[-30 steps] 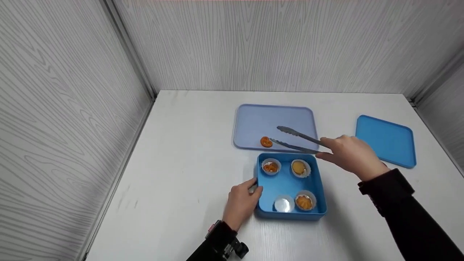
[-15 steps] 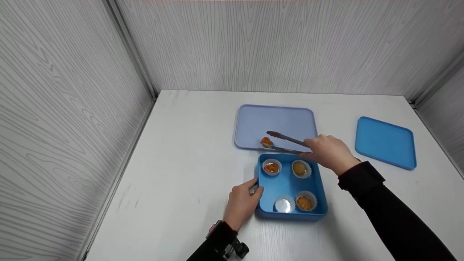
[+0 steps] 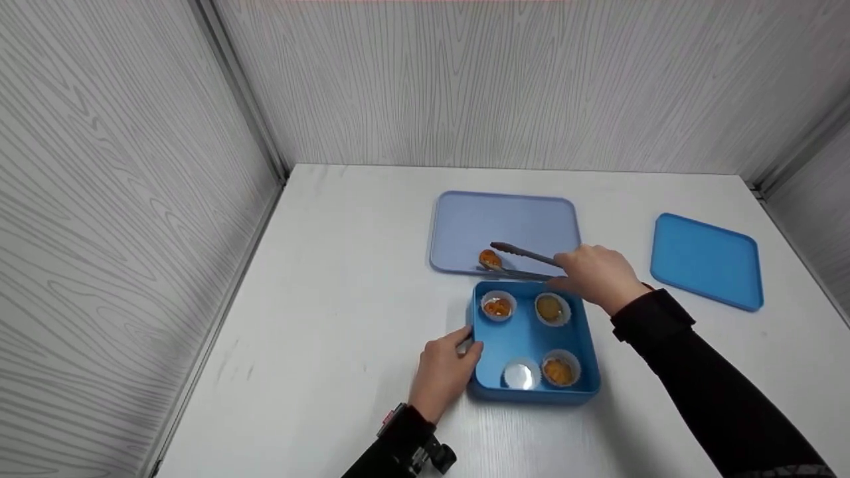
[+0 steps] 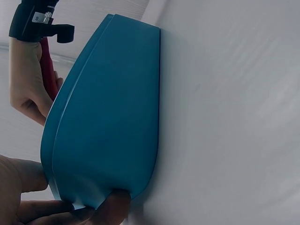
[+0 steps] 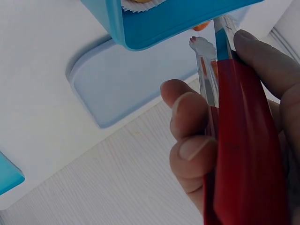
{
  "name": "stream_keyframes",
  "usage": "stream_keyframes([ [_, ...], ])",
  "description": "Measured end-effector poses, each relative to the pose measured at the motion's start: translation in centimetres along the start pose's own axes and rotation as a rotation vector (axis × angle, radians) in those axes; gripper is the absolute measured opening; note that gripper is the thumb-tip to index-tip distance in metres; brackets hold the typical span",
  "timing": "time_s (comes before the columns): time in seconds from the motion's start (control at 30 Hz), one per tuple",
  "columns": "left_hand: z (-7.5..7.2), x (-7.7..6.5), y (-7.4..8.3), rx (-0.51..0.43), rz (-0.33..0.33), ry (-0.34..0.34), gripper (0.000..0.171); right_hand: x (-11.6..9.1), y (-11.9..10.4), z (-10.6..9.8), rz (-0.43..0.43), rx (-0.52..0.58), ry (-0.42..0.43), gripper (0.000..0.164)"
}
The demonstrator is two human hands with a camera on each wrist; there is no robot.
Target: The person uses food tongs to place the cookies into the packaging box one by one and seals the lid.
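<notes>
R hand (image 3: 594, 279): fingers curled round tongs (image 5: 248, 140), tips apart, lower one at orange pc (image 3: 489, 256) on lilac tray (image 3: 505, 222), just beyond box (image 3: 521, 338). L hand (image 3: 443, 372): fingers bent, gripping box's L wall. 4 cups (image 3: 522, 376) in box; blue tray (image 3: 707, 261) R of box.

Red-handled tongs (image 5: 246, 136) stand spread at an orange piece (image 3: 489, 256).

Orange piece (image 3: 490, 256) partly behind tongs (image 3: 526, 253)
</notes>
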State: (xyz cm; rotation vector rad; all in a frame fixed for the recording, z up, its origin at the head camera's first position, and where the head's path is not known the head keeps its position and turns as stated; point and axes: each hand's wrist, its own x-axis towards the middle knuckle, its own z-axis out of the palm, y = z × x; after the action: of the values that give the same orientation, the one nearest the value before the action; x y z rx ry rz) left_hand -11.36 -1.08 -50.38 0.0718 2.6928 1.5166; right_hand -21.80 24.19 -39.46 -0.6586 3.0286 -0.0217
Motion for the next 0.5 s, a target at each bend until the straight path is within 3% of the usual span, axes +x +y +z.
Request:
stream_keyframes([
  [0.3, -0.09, -0.18, 0.04, -0.023, -0.008, -0.009, 0.045, 0.29, 0.49, 0.21, 0.019, -0.01, 0.019, 0.03],
  [0.5, -0.09, -0.06, 0.0, -0.031, -0.014, -0.011, 0.045, 0.56, 0.81, 0.4, 0.034, 0.08, -0.013, 0.027],
])
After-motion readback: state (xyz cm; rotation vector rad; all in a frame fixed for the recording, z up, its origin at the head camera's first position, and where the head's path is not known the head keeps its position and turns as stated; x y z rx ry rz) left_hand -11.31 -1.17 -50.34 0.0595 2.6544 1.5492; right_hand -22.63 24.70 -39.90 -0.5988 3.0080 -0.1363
